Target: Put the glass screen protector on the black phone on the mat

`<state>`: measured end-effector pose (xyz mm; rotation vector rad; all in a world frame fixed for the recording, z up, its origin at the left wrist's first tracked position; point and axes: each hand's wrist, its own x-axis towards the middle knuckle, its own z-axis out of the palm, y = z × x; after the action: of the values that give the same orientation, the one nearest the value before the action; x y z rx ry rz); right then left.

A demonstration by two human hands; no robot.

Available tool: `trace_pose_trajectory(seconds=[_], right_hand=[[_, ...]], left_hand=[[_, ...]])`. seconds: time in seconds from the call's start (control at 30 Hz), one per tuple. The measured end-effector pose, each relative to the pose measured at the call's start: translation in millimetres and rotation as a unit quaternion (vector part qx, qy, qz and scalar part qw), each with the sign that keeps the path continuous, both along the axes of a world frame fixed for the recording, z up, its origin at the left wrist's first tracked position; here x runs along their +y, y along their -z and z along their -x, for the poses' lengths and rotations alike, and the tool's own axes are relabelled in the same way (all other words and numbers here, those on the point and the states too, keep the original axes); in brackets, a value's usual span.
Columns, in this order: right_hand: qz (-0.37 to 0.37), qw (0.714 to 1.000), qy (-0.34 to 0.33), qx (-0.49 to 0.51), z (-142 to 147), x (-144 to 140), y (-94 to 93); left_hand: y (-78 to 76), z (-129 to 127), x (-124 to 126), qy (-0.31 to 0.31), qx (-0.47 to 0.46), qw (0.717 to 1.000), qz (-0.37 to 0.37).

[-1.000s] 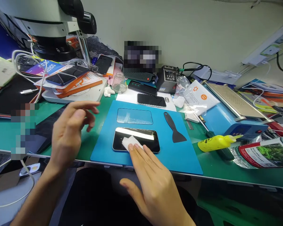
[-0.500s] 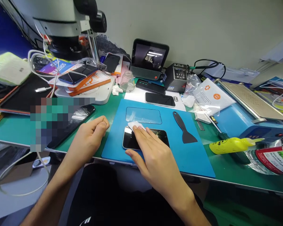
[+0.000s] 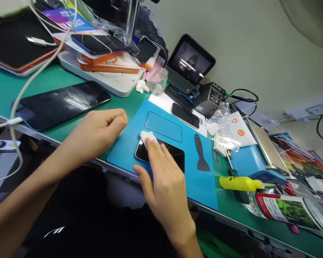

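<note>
At the centre of the frame, the right hand [image 3: 164, 179] lies flat with fingers extended, pressing a small white wipe [image 3: 146, 136] onto the upper-left corner of a black phone [image 3: 174, 157] on the blue mat [image 3: 201, 186]. The left hand [image 3: 99, 130], curled into a loose empty fist, rests at the mat's left edge.

Black phone [image 3: 174, 156] flat on blue mat [image 3: 201, 186] (glossy screen up); white wipe [image 3: 146, 136] on its left end.

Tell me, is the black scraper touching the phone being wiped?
Apart. The head view shows a strip of bare blue mat between the black scraper and the phone under the right hand.
</note>
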<state>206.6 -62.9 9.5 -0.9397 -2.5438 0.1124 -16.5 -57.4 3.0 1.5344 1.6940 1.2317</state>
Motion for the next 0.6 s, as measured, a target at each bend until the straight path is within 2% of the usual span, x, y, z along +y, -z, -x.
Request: trace_pose_trajectory(seconds=[0.17,0.3,0.47,0.6], right_hand=[[0.010,1.000,0.003,0.003,18,15,-0.4],[-0.031,0.999,-0.006,0.000,17,-2,1.7],[-0.042,0.999,-0.030,-0.006,2,-30,2.5],[-0.040,0.999,-0.022,0.003,-7,-34,3.4]], left_hand=[[0.9,2,1,0.010,0.005,1.000,0.017],[0.1,2,-1,0.010,-0.007,1.000,0.016],[-2.7,2,-2,0.012,-0.019,1.000,0.011],[-1.8,3,-1,0.003,-0.017,0.999,0.028]])
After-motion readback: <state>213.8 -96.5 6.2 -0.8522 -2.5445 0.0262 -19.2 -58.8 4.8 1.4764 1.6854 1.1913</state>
